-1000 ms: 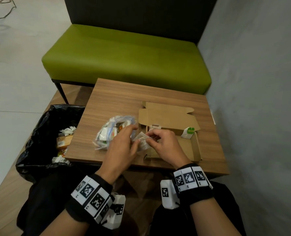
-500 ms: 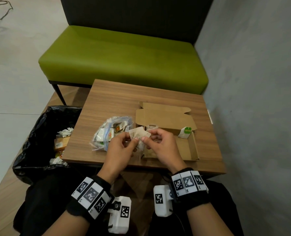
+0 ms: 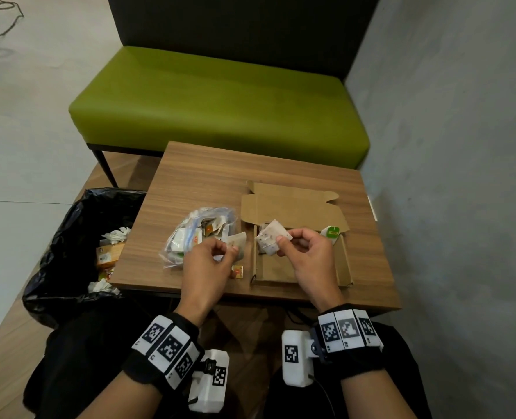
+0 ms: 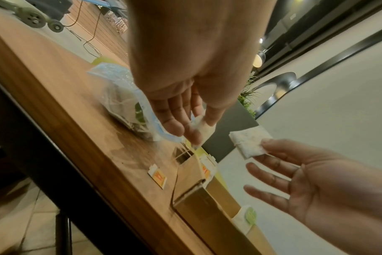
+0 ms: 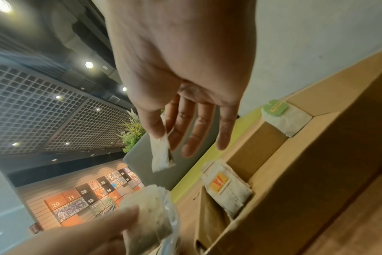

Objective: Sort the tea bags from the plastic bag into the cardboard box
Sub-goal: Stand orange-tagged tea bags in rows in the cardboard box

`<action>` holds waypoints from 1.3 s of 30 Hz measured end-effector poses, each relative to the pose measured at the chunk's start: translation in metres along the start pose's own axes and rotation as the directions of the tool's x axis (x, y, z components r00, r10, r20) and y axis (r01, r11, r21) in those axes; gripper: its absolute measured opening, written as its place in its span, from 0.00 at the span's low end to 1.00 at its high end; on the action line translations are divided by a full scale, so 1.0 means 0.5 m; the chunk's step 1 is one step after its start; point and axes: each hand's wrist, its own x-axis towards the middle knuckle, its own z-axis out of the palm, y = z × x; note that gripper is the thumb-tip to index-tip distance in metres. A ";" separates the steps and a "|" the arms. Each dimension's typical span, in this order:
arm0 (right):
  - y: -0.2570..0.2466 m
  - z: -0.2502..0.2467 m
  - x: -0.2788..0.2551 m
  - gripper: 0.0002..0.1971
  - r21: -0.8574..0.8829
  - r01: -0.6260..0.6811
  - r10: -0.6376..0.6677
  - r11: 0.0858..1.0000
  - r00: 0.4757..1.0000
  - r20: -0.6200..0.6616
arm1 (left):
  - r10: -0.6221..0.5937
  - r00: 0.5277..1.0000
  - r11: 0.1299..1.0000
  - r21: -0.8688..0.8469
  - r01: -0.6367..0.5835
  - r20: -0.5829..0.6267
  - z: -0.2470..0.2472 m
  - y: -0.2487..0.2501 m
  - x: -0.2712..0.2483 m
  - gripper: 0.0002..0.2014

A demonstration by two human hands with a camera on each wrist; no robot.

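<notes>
Two bare arms with wrist bands

Each black wrist band point(image 3: 172, 349) has white squares with black patterns, and a small white camera box point(image 3: 294, 361) hangs below

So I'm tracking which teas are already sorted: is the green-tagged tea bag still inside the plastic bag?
No, the green-tagged tea bag stands in the far right corner of the cardboard box, away from the plastic bag.

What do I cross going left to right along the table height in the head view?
Black bin bag → plastic bag → left hand → right hand → green-tagged tea bag → grey wall.
</notes>
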 end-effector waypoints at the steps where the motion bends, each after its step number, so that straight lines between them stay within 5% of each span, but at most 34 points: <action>1: -0.001 -0.003 0.000 0.03 0.012 0.011 -0.011 1.000 1.000 -0.021 | -0.010 1.000 1.000 0.006 0.010 0.008 0.003 0.002 0.000 0.07; 5: -0.008 -0.012 -0.002 0.02 0.035 0.055 -0.053 0.998 0.998 -0.046 | -0.045 0.997 0.998 0.035 0.043 0.066 0.014 0.000 0.004 0.04; 7: -0.007 -0.016 -0.003 0.04 0.044 0.053 -0.052 0.998 0.998 -0.024 | -0.036 0.995 0.997 0.069 0.030 0.090 0.017 0.002 0.004 0.10; 12: 0.003 -0.023 -0.009 0.04 -0.023 0.019 -0.018 1.000 0.998 0.064 | 0.160 0.986 0.975 0.152 -0.164 0.041 0.006 0.029 -0.007 0.11; 16: 0.003 -0.013 -0.019 0.04 -0.014 -0.021 0.022 1.000 0.996 0.085 | 0.368 0.915 0.901 0.179 -0.395 0.168 0.010 0.041 -0.024 0.16; 20: -0.004 0.009 -0.029 0.05 0.075 -0.055 0.048 0.996 0.994 0.096 | 0.423 0.870 0.853 0.212 -0.476 0.253 0.027 0.039 -0.035 0.19; 23: -0.016 0.020 -0.036 0.05 0.143 -0.064 0.043 0.988 0.988 0.148 | 0.419 0.887 0.885 0.131 -0.447 0.196 0.030 0.042 -0.037 0.15; 28: -0.013 0.012 -0.032 0.06 0.104 -0.030 0.010 0.994 0.983 0.186 | 0.214 0.965 0.971 -0.145 -0.192 0.150 0.020 0.040 -0.026 0.08; 34: 0.001 0.019 -0.022 0.08 0.072 -0.088 0.082 0.994 0.994 0.078 | 0.134 0.964 0.954 -0.291 -0.064 0.228 0.017 0.037 -0.015 0.08; 39: 0.007 0.011 -0.022 0.05 -0.011 -0.082 0.083 0.997 0.980 0.181 | 0.090 0.967 0.959 -0.281 -0.020 0.239 0.031 0.028 -0.012 0.08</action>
